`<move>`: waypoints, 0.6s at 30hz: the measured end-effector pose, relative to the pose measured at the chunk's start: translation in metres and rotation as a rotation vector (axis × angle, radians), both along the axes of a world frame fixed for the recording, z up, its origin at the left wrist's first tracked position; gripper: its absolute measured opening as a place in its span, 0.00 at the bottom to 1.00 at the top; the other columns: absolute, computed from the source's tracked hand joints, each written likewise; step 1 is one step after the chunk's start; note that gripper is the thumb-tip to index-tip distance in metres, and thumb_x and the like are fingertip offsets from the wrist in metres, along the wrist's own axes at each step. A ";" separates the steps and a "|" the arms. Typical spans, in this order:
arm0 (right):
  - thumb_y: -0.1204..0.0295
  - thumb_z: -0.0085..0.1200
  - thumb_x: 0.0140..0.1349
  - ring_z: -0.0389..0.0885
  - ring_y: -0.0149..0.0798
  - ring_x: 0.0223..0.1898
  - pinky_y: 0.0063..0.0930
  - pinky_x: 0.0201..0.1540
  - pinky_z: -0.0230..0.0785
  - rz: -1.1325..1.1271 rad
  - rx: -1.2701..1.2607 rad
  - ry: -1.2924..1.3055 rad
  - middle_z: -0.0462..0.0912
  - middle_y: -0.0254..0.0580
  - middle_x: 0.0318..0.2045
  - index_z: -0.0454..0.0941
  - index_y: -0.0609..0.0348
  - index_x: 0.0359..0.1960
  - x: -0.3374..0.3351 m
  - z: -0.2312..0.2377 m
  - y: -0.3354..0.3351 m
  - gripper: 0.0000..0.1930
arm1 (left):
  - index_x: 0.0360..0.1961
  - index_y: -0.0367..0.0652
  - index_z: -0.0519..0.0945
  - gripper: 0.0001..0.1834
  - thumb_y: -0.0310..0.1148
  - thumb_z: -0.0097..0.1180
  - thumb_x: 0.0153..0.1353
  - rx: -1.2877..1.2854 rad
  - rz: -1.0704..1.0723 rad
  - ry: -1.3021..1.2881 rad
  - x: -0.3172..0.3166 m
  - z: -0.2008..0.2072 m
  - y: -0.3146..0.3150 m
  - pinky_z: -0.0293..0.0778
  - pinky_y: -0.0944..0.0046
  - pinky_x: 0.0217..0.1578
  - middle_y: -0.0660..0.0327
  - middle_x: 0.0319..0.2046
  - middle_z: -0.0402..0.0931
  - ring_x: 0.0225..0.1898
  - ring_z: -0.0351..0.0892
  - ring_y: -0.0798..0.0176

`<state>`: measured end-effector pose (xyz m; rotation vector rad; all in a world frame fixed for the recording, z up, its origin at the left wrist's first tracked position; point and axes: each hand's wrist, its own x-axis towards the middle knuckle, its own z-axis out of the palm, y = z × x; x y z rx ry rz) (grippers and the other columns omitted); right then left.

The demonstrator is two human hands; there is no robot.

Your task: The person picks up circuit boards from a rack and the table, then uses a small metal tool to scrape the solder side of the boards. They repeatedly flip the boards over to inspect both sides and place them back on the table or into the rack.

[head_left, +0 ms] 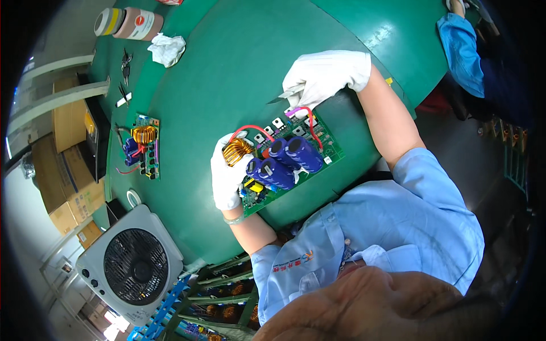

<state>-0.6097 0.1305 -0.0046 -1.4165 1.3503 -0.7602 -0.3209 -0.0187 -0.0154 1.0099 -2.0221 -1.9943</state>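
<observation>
A green circuit board [335, 161] is tilted above the table, carrying big blue capacitors [304, 153], a copper-wound coil [236, 151] and a row of small transistors along its far edge. My white-gloved left hand [226, 177] grips the board's left end beside the coil, its fingers partly hidden by the parts. My right hand [327, 77], also gloved, is closed at the far edge, pinching a pointed metal tool [287, 95]; whether it is tweezers or a blade I cannot tell. Next to its fingers, a red wire [313, 128] with a purple end arches over the board.
On the green table [239, 62] a second circuit board [149, 153] lies to the left. Pliers [125, 63], a crumpled white cloth [167, 49] and a pinkish bottle [136, 24] are farther off. A box fan [135, 264] stands at lower left. A co-worker's blue sleeve [462, 54] shows at upper right.
</observation>
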 end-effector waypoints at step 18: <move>0.57 0.64 0.52 0.66 0.40 0.18 0.39 0.23 0.57 -0.051 -0.083 0.124 0.70 0.45 0.15 0.73 0.61 0.20 0.030 -0.007 -0.006 0.19 | 0.52 0.32 0.75 0.26 0.35 0.67 0.54 0.082 0.088 0.067 -0.005 -0.005 0.004 0.77 0.69 0.40 0.58 0.38 0.80 0.37 0.79 0.67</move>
